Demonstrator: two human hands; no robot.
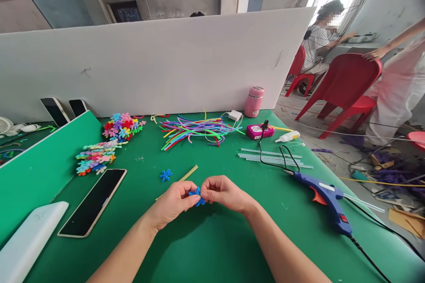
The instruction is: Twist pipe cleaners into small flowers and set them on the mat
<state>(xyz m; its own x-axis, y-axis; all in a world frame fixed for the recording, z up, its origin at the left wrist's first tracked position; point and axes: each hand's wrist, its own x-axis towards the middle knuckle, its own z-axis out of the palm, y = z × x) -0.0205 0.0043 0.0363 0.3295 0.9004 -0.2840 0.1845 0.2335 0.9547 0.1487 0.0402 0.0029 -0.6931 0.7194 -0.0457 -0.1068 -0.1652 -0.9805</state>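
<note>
A small blue pipe-cleaner flower (pixel 198 197) is pinched between my two hands above the green table. My left hand (pixel 175 201) grips its left side with thumb and forefinger. On the other side, the fingertips of my right hand (pixel 226 193) close on the flower's right edge; part of it is hidden behind them. Another blue pipe-cleaner flower (pixel 166 175) lies on the table just beyond my left hand. A thin tan strip (pixel 188 173) runs behind that hand, partly covered by it.
Colourful pipe cleaners (pixel 199 130) lie at the back, finished flowers (pixel 122 128) at the back left. A phone (pixel 94 203) rests at left. To the right are a blue glue gun (pixel 325 194), glue sticks (pixel 272 158) and a pink bottle (pixel 254 101). People sit and stand beyond the table.
</note>
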